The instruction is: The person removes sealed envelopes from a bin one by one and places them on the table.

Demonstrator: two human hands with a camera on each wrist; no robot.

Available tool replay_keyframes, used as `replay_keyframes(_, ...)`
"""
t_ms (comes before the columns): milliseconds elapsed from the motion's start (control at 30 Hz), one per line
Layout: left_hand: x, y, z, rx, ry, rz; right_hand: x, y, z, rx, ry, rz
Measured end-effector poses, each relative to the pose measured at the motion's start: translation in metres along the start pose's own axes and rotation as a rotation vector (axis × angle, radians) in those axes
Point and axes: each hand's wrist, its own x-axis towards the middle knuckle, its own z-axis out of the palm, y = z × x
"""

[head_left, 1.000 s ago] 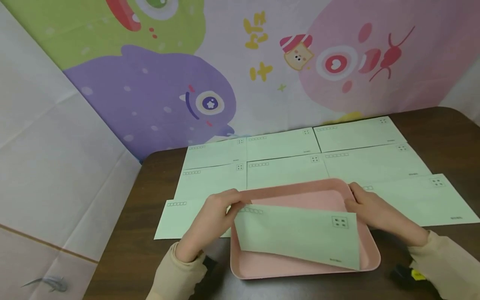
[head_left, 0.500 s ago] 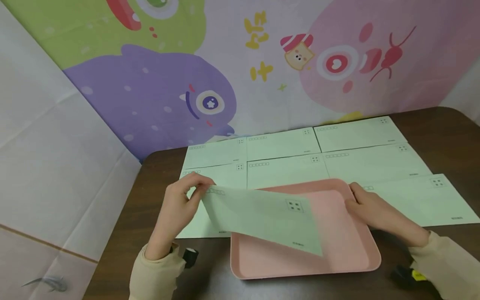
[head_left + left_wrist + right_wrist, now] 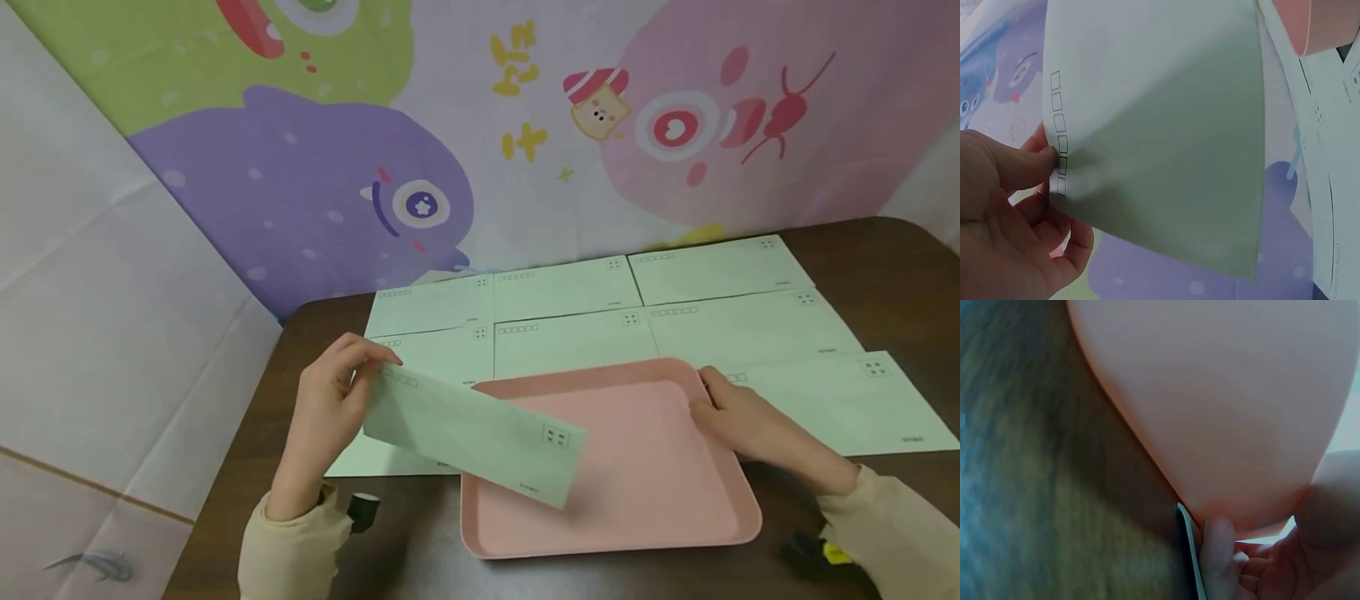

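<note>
My left hand (image 3: 318, 412) pinches a pale green envelope (image 3: 468, 433) near its upper left corner, thumb in front. The envelope hangs tilted, its right end lower and overlapping the left part of the pink tray (image 3: 660, 475). In the left wrist view, the thumb of the left hand (image 3: 1013, 206) presses beside the row of printed boxes on the envelope (image 3: 1166, 144). With my right hand (image 3: 738, 417) I grip the tray's right side near the far corner. The right wrist view has the tray (image 3: 1222, 412) close up, with the right hand (image 3: 1272, 569) at its edge.
Several similar envelopes (image 3: 566, 287) lie in rows on the dark wooden table (image 3: 247, 508); the tray partly covers the nearest ones. One large envelope (image 3: 840, 408) lies to the right. A cartoon-print cloth (image 3: 315, 192) stands behind the table, with a white panel (image 3: 112, 292) at left.
My left hand has moved left with the envelope, drawing it from over the tray's middle to its left side. The right hand and the tray have stayed in place.
</note>
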Motion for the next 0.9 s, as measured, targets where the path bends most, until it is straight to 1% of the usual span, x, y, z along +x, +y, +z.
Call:
replay_keyframes(133,-0.002,-0.003,-0.001,-0.045,-0.019,-0.02,-0.001,0.001,0.0,0.005,0.002,0.007)
replay_keyframes(233,-0.008,-0.01,-0.004,-0.094,-0.031,-0.077,-0.002,0.002,0.0,0.007,0.006,0.008)
replay_keyframes(333,-0.016,-0.018,-0.014,-0.122,-0.05,-0.162,-0.001,0.002,0.001,0.024,0.002,0.014)
replay_keyframes(400,-0.02,-0.024,-0.023,-0.125,-0.067,-0.21,0.0,0.001,0.001,0.026,0.003,0.015)
replay_keyframes(467,-0.023,-0.028,-0.032,-0.098,-0.087,-0.246,0.0,0.001,0.001,0.031,0.003,0.019)
replay_keyframes(567,-0.028,-0.035,-0.043,-0.066,-0.101,-0.272,-0.001,0.002,-0.001,0.029,0.01,0.013)
replay_keyframes(633,-0.033,-0.04,-0.05,-0.046,-0.096,-0.284,-0.001,0.002,-0.001,0.029,0.015,0.004)
replay_keyframes(767,-0.046,-0.052,-0.057,-0.062,-0.08,-0.342,-0.001,0.003,-0.001,0.017,0.03,-0.025)
replay_keyframes(900,-0.058,-0.065,-0.06,-0.07,-0.088,-0.431,-0.002,0.004,0.0,0.015,0.036,-0.036)
